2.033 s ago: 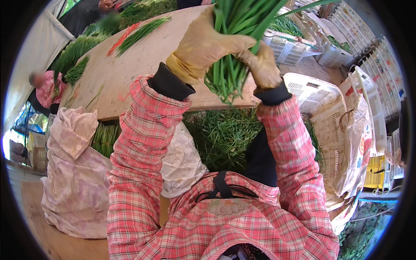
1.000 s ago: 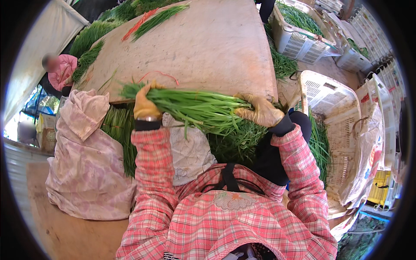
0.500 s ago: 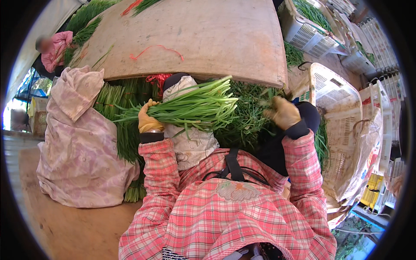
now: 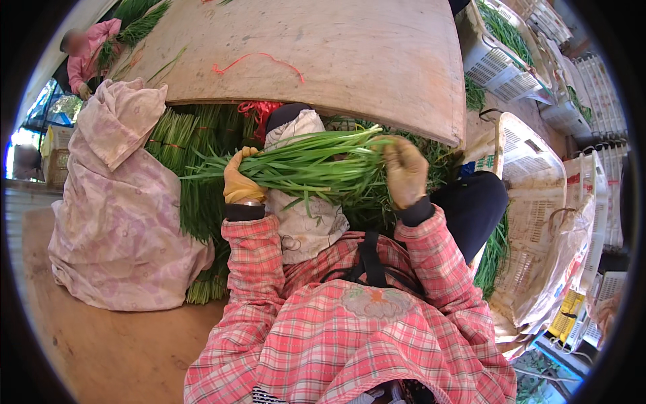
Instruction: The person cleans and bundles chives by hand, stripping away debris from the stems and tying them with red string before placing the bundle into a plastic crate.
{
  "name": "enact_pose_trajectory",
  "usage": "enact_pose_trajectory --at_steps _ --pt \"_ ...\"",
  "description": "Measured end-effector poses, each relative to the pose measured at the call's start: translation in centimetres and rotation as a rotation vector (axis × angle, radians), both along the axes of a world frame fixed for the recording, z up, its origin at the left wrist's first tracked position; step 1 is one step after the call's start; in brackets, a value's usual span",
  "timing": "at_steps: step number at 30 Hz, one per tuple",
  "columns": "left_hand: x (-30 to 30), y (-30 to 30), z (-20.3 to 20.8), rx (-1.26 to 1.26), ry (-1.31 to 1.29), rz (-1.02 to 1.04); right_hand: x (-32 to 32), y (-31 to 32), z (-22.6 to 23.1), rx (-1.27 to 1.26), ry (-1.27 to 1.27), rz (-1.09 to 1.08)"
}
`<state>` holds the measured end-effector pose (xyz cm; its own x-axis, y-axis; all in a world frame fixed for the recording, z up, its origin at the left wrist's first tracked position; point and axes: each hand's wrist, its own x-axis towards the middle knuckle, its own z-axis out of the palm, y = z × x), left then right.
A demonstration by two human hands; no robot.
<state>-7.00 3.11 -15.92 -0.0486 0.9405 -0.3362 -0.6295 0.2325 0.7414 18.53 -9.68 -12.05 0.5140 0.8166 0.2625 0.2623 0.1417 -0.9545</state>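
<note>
A long bundle of thin green chive-like stalks (image 4: 303, 168) lies crosswise in front of the person's chest, held level between both gloved hands, at about 12 o'clock from the pink plaid shirt (image 4: 350, 323). The left hand (image 4: 240, 180), in a yellow-tan work glove, is clamped round the bundle near its 9 o'clock end, where loose leaf tips fan out beyond the fist. The right hand (image 4: 405, 172), in a dirtier tan glove, is closed over the bundle's 3 o'clock end (the fingers curl down over the stalks, so the grip itself is partly hidden). Just under the bundle sits a pale floral cloth (image 4: 306, 222) over the person's lap. At 12 o'clock beyond the hands is a broad, bare wooden board table (image 4: 377, 60) with a red string (image 4: 259, 64) lying on it. Stacks of tied green stalks (image 4: 192, 168) are piled beneath the table's edge at 10 o'clock. A pink floral cloth sack (image 4: 121, 215) stands at 9 o'clock, and white plastic crates (image 4: 531, 182) lie at 3 o'clock.
</note>
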Motion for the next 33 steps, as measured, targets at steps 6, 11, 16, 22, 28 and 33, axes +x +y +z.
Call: enact_pose_trajectory --at_steps 6,11,16,22,28,33 --pt "-1.7 1.6 -3.6 -0.131 -0.206 -0.034 11.1 -4.5 -1.9 -0.145 0.234 -0.31" --pt "-2.3 0.4 -4.2 0.205 0.123 -0.175 7.7 -6.9 -0.4 -0.416 -1.013 -0.102" --pt "-3.0 0.6 -3.9 0.092 -0.006 -0.157 -3.6 -2.3 4.1 -0.057 -0.869 0.274" --pt "-0.8 -0.2 0.8 -0.08 -0.247 0.014 -6.2 0.6 1.7 0.043 -0.951 0.278" --pt "-1.7 -0.1 -0.5 -0.005 -0.337 -0.025 -2.3 -3.7 4.7 -0.006 -0.865 0.257" --pt "-0.9 0.3 -0.2 -0.1 -0.43 -0.044 -0.8 -7.1 2.2 -0.401 0.071 0.399"
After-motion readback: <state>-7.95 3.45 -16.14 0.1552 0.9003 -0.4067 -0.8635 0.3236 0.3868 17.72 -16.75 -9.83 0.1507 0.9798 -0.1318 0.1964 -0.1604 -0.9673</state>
